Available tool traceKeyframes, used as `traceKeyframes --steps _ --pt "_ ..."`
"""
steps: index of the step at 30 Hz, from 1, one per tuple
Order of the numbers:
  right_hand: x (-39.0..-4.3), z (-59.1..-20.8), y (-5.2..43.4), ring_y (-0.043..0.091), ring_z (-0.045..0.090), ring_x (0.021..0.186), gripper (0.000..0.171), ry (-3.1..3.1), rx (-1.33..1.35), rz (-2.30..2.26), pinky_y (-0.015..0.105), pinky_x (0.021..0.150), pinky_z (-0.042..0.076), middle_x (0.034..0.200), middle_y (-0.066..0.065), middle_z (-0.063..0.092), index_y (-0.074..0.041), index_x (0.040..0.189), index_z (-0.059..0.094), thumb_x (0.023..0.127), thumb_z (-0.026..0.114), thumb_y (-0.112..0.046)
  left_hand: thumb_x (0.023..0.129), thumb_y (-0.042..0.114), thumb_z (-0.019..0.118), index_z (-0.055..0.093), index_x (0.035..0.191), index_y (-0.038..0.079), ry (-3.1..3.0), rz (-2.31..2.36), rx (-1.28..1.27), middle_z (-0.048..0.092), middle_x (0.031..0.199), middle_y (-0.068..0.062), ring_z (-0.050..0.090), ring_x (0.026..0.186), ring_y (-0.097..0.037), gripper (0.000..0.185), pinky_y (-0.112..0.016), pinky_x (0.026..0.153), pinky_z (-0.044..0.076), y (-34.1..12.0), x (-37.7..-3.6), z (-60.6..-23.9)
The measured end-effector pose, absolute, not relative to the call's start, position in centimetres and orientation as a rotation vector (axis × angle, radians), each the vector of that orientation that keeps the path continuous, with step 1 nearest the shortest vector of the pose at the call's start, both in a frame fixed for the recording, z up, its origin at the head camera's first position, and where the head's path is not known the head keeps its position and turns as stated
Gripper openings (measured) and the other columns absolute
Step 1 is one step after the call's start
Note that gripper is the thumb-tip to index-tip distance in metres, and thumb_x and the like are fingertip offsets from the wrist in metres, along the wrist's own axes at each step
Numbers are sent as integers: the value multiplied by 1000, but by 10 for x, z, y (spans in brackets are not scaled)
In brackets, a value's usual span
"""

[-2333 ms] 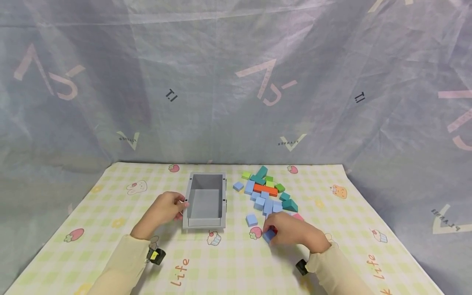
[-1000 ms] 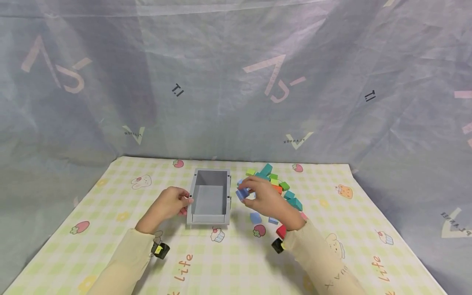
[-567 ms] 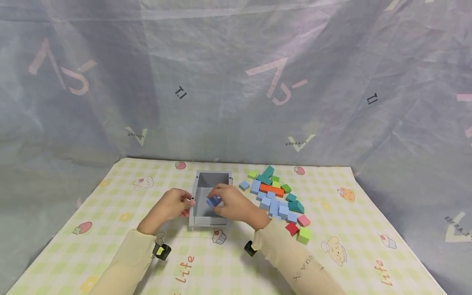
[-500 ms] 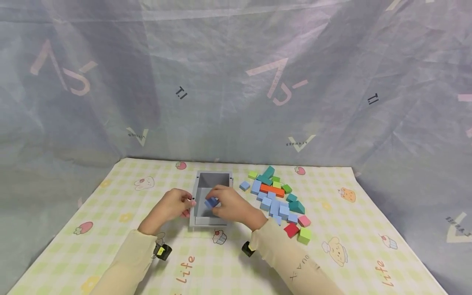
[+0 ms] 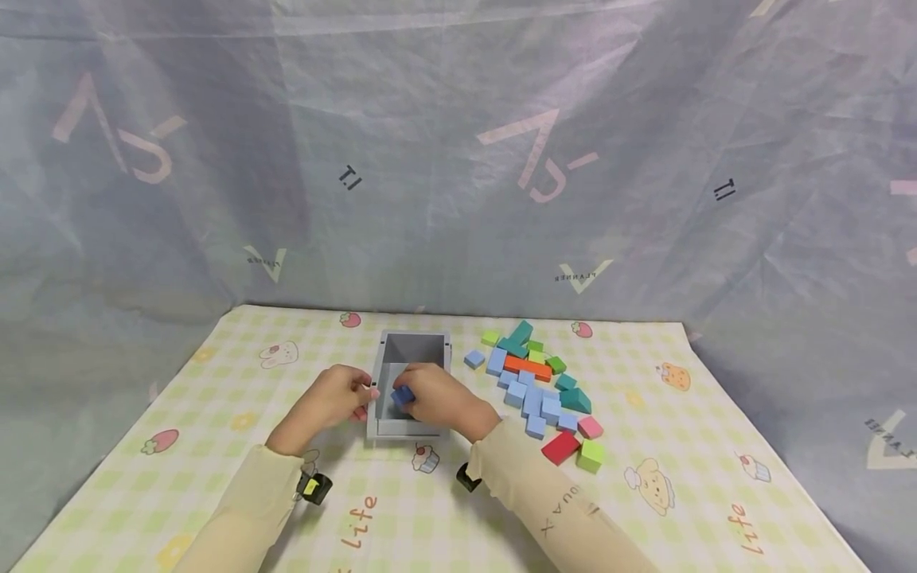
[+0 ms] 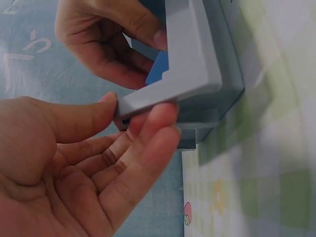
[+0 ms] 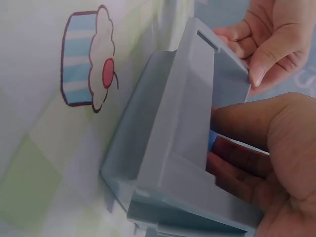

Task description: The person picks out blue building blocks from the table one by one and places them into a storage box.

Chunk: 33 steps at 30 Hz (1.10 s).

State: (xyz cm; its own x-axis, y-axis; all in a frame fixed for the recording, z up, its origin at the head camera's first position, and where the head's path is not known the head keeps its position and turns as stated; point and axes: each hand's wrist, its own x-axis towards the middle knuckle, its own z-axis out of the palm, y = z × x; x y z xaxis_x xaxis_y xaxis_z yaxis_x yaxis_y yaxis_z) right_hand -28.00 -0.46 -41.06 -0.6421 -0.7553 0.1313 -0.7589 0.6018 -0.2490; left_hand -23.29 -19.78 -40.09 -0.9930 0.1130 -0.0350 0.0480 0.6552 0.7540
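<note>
A grey rectangular box [image 5: 404,436] stands on the table, its open top facing up. My left hand [image 5: 333,398] pinches the box's left rim; in the left wrist view the thumb lies on top of the edge and fingertips sit underneath. My right hand [image 5: 440,398] reaches down into the box and holds a small blue block [image 5: 403,395] between thumb and fingers. Only a bit of that blue block [image 6: 158,68] shows past the rim in the left wrist view. In the right wrist view the box wall and the right hand [image 7: 291,148] hide most of it.
Right of the box lies a spread of toy blocks: several blue ones [image 5: 516,394], a long orange block [image 5: 528,368], teal pieces [image 5: 575,400], a red block [image 5: 560,447], a lime cube [image 5: 591,456] and a pink block [image 5: 591,427]. A checked cloth [image 5: 272,533] covers the table; grey curtains surround it.
My right hand has carried the blue block leftward from near the block pile, over the rim and lower into the box. My left hand has stayed on the left rim.
</note>
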Motion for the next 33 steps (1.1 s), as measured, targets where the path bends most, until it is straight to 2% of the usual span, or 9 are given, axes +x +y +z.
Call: traceKeyframes --steps 4,9,17,24,30,33 --pt "-280 -411 -6 11 65 103 30 -2800 1313 473 21 86 53 117 0 68 -10 118 72 90 76 -19 97 6 64 58 123 -17 2776 1278 137 66 70 -7 70 63 -28 36 -40 62 60 -198 -233 -401" --pt "-279 -409 -4 15 66 106 31 -2769 1323 529 24 89 53 115 1 69 -8 118 72 90 76 -21 97 7 64 58 123 -17 2776 1275 134 66 71 -7 70 62 -26 36 -38 61 59 -198 -234 -401" --pt "-279 -411 -2 15 66 100 27 -2746 1322 577 22 84 53 110 0 69 -8 114 72 90 76 -19 97 7 64 58 123 -17 2776 1281 126 67 71 -7 68 59 -19 35 -33 58 58 -199 -235 -402" --pt "-280 -412 0 14 66 99 25 -2714 1344 634 23 86 53 108 5 71 -7 112 72 90 76 -18 97 6 64 58 122 -17 2771 1295 132 66 70 -7 68 59 -21 35 -35 58 59 -198 -234 -402" --pt "-280 -417 2 14 67 95 19 -2641 1360 767 20 83 53 104 4 71 -7 109 73 91 73 -14 97 6 64 58 122 -18 2779 1289 139 66 69 -7 68 58 -20 35 -33 57 58 -198 -234 -402" --pt "-279 -415 7 14 66 90 19 -2609 1376 854 19 77 52 103 6 71 -6 110 73 92 73 -12 97 6 64 58 121 -17 2786 1280 137 66 68 -6 68 58 -20 34 -31 56 58 -197 -234 -402"
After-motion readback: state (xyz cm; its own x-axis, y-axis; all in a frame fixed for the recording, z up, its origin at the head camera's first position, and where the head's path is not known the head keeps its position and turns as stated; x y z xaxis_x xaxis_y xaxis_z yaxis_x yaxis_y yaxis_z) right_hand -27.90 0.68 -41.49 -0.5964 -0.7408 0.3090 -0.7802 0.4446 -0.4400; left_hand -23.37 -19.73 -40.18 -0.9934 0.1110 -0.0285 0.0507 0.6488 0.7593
